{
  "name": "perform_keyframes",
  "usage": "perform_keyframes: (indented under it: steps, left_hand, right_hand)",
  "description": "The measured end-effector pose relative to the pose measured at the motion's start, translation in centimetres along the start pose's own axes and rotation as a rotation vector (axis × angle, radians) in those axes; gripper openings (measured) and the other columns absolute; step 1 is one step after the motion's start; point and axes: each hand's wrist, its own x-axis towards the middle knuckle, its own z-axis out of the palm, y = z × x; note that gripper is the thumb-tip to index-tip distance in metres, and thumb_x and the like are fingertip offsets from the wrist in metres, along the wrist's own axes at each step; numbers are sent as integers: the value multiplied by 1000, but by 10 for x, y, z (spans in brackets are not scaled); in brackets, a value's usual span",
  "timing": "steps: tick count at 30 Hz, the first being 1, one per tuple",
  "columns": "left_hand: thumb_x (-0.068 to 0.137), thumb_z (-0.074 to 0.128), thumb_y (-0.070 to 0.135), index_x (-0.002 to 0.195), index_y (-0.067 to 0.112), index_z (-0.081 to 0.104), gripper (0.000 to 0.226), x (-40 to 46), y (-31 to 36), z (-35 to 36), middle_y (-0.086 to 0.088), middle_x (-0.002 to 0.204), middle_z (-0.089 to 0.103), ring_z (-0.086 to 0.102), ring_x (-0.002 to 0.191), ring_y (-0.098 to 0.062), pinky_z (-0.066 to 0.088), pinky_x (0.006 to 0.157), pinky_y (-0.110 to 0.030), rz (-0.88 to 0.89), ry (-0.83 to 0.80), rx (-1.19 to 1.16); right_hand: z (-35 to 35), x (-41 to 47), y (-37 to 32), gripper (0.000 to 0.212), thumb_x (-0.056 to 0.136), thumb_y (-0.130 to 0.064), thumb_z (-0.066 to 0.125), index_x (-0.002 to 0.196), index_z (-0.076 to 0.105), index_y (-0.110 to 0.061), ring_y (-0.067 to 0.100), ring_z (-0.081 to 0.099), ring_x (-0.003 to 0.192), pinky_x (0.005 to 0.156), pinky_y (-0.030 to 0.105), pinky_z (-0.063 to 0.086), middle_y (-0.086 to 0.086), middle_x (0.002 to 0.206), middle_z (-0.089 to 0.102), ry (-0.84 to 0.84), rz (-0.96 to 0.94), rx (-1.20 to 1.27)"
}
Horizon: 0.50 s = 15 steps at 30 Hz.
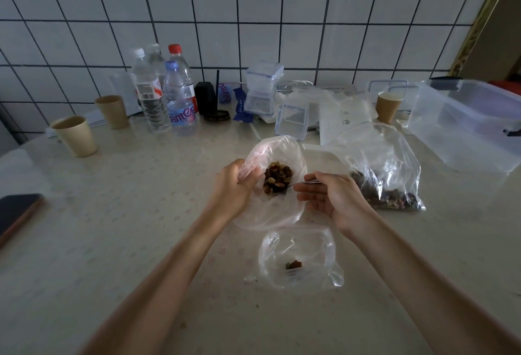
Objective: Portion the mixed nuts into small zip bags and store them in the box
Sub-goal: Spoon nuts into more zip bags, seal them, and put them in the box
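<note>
My left hand [233, 185] grips the left edge of an open clear plastic bag [277, 208] that holds a heap of mixed nuts [277, 180]. My right hand [335, 199] pinches a thin metal utensil [306, 182] whose tip reaches into those nuts. Nearer to me a second small clear bag [298, 259] lies on the table with only a few nuts [293, 265] in it. To the right lies a large clear bag of mixed nuts [386, 174]. At the far right stands a big clear plastic box [468, 126], open.
Along the tiled wall stand several water bottles [152, 92], two paper cups [76, 135] at the left, another cup [388, 105] at the right, stacked small clear containers [263, 87] and one lying on its side [291, 120]. A dark phone [17, 212] lies at the left edge.
</note>
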Motion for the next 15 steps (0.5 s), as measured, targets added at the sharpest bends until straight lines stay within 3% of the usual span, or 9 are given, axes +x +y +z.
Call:
perform_keyframes:
  steps: [3,6,9,12,15]
  left_hand:
    - [104,62,34,103,3,67,31,3,-3,-2,-14,83,76,73,84,-36,58,81,-58,-16,38,-30]
    - [103,63,31,100,5,67,27,7,-7,-4,-11,79,76,73,82,-34,59,80,-56,-39,51,-22]
    - [98,65,42,95,9,67,34,7,-7,-6,-10,80,76,72,81,-35,59,77,-55,-56,57,-7]
    - [80,59,60,90,15,67,47,8,-5,-7,-5,82,76,71,81,-34,59,71,-50,-73,81,16]
    - [88,71,56,109,20,67,43,10,-6,-11,4,99,72,70,91,-21,58,77,-38,-62,74,57]
  right_hand:
    - [-3,1,0,29,110,-16,44,104,67,0,23,76,68,53,29,55,19,90,79,-10,31,74]
    - [-6,0,-1,29,109,-15,43,104,68,0,25,76,71,56,31,53,20,92,79,-14,13,84]
    - [-9,-2,-4,29,109,-16,44,103,69,-1,25,75,72,56,32,53,22,96,79,-15,-23,85]
    - [-9,-7,-11,28,109,-15,45,103,69,-1,25,74,70,52,29,53,22,96,78,-30,-49,100]
    - [-7,-12,-20,28,109,-14,45,104,68,-1,25,73,70,51,29,53,23,96,78,-60,-82,108]
